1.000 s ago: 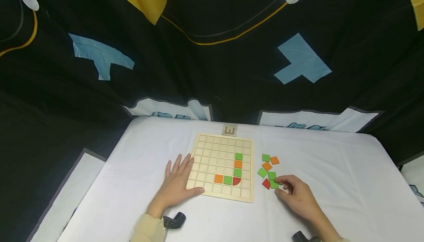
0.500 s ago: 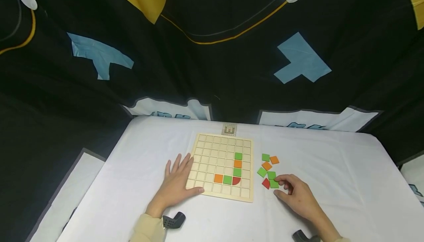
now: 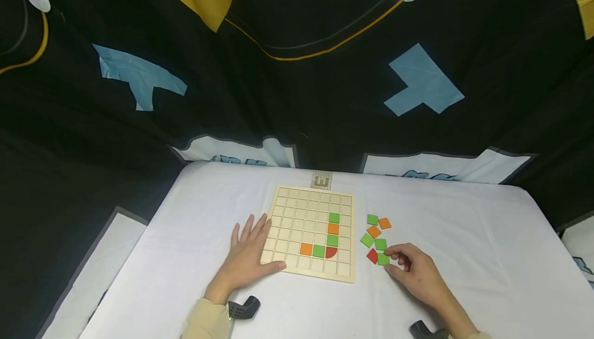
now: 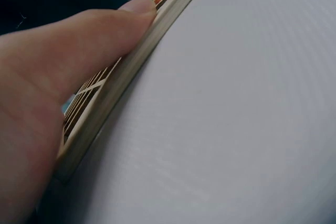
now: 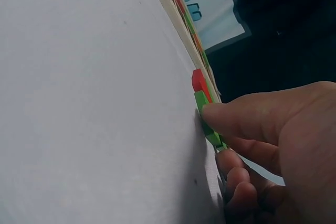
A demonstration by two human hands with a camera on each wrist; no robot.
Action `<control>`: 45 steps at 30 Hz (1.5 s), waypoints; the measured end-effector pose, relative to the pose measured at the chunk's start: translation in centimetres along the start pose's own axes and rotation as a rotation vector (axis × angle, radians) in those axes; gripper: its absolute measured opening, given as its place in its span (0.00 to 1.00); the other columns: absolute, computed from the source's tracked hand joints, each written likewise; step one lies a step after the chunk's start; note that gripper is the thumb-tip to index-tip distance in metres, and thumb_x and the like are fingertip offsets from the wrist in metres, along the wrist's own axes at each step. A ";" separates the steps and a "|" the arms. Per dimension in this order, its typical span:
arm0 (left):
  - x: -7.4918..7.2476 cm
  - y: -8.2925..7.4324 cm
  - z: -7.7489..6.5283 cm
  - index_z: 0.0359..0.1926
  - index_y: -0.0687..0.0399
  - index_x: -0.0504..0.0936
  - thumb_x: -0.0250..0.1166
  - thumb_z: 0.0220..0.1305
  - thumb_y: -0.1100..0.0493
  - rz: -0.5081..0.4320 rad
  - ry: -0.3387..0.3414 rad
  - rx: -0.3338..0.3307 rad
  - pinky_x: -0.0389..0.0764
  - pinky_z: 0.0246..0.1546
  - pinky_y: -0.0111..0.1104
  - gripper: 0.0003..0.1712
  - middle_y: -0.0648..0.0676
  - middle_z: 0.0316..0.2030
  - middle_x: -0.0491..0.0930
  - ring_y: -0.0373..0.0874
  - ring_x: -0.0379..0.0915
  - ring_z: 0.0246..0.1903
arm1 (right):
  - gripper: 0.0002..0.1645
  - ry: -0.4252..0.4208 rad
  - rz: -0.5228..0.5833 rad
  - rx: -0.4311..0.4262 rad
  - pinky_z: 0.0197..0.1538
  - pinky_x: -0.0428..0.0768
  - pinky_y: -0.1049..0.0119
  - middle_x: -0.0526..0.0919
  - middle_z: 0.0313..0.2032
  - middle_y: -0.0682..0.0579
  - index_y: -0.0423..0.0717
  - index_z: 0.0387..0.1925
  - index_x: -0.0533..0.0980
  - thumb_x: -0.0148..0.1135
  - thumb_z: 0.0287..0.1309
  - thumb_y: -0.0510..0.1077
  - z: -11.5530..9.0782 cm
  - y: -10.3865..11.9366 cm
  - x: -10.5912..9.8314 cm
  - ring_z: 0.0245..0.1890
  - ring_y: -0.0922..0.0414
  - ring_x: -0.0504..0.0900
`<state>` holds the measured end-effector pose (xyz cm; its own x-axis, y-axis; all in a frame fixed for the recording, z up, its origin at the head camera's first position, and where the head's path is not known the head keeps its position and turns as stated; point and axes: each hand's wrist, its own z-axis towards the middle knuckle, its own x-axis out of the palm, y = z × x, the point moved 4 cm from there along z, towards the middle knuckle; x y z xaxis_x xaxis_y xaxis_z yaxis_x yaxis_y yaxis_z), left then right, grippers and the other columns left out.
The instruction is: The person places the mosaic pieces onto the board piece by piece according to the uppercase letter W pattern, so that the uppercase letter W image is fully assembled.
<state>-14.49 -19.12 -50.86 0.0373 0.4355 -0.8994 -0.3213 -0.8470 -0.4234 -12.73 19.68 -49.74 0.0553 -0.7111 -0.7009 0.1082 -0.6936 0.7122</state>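
A wooden grid board [image 3: 290, 210] lies flat on the white table. My left hand [image 3: 246, 259] rests at its left side with fingers spread, and in the left wrist view the thumb [image 4: 105, 32] lies across the board's near edge. Right of the board, my right hand [image 3: 415, 274] pinches a green square tile [image 3: 382, 259] between thumb and index finger, low over the cloth. In the right wrist view the thumb touches the near side of that green tile [image 5: 206, 116]. A red quarter-round tile [image 3: 373, 256] lies beside it, and another green tile [image 3: 381, 244] just beyond.
Farther up the loose group are green tiles [image 3: 373, 219] and orange tiles [image 3: 384, 223]. On the board, green, orange and red tiles [image 3: 331, 252] form an L shape. A small patterned card [image 3: 321, 180] lies behind the board. A dark curtain [image 3: 297, 96] hangs behind the table.
The green tile between my right fingers has shifted slightly toward me, and a small gap shows between it and the green tile beyond. My left hand stays in place.
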 end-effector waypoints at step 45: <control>0.1 0.0 0.0 0.77 0.63 0.56 0.64 0.53 0.24 0.004 -0.016 0.011 0.31 0.70 0.64 0.65 0.61 0.78 0.49 0.64 0.36 0.77 | 0.14 -0.082 -0.124 -0.068 0.29 0.72 0.71 0.76 0.25 0.62 0.50 0.36 0.85 0.79 0.45 0.41 -0.2 0.7 -0.2 0.25 0.64 0.71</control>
<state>-14.47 -19.08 -50.92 0.0212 0.4369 -0.8993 -0.3318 -0.8454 -0.4186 -12.49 19.40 -49.11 -0.0431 -0.6294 -0.7758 0.1766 -0.7691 0.6142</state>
